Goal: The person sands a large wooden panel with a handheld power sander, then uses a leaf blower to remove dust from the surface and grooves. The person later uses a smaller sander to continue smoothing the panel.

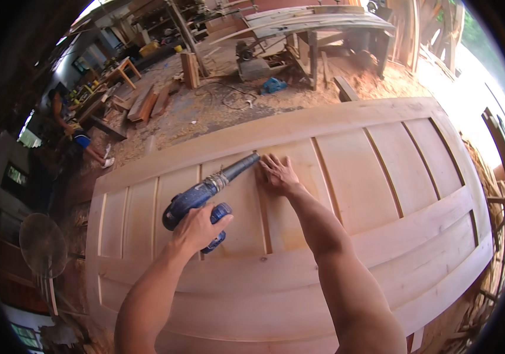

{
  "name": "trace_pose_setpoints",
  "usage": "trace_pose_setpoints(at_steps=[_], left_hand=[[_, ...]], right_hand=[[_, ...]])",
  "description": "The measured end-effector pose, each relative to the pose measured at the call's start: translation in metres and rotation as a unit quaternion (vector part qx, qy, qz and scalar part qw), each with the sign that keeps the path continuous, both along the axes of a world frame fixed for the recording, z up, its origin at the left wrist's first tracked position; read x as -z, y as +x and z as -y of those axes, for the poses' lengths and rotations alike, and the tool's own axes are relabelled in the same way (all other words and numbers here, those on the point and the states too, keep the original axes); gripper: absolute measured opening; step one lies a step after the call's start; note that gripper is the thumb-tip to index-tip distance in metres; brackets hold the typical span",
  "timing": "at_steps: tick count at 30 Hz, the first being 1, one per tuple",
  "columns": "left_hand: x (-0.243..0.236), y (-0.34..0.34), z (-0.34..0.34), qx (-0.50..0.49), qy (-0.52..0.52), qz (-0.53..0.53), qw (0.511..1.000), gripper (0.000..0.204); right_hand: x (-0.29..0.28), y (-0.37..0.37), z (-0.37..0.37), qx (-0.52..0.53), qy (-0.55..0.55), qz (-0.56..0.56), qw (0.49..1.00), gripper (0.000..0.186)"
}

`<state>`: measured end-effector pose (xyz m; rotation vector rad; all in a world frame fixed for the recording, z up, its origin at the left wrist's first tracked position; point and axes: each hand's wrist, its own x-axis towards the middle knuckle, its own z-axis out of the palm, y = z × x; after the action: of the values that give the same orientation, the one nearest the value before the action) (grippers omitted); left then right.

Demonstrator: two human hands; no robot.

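My left hand (198, 226) grips the handle of a blue cordless blower (193, 197). Its long dark nozzle (234, 170) has wrapping at the base and points up-right to a groove between raised panels. My right hand (279, 176) rests with fingers apart on the pale wooden door (352, 177) just right of the nozzle's tip, holding nothing. The door lies flat under both arms, with a frame, several tall panels and lengthwise rails.
A person (68, 121) stands at the left among timber pieces (143, 103). Behind the door are a saw bench (323, 23), a blue power tool (273, 85), a cable and sawdust. A fan (43, 245) stands left of the door; offcuts (494, 200) line the right.
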<state>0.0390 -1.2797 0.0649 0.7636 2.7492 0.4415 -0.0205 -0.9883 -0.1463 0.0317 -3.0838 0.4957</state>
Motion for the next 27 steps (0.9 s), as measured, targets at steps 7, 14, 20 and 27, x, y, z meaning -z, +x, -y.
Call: trace_pose_setpoints(at_steps=[7, 14, 20, 27], left_hand=[[-0.006, -0.013, -0.077, 0.071, -0.022, 0.061, 0.995, 0.055], [0.003, -0.004, -0.128, 0.127, -0.009, 0.08, 0.989, 0.056], [-0.038, 0.022, -0.018, 0.153, -0.088, 0.063, 0.982, 0.054], [-0.128, 0.112, 0.117, 0.033, -0.258, 0.12, 0.958, 0.054]], right_hand=[[-0.024, 0.045, -0.157, 0.055, -0.013, -0.043, 0.997, 0.069], [-0.004, 0.07, -0.217, 0.463, 0.08, -0.055, 0.881, 0.06], [0.012, 0.108, -0.14, 0.029, 0.077, -0.097, 0.992, 0.06], [-0.041, 0.166, 0.042, 0.004, -0.033, 0.012, 0.999, 0.062]])
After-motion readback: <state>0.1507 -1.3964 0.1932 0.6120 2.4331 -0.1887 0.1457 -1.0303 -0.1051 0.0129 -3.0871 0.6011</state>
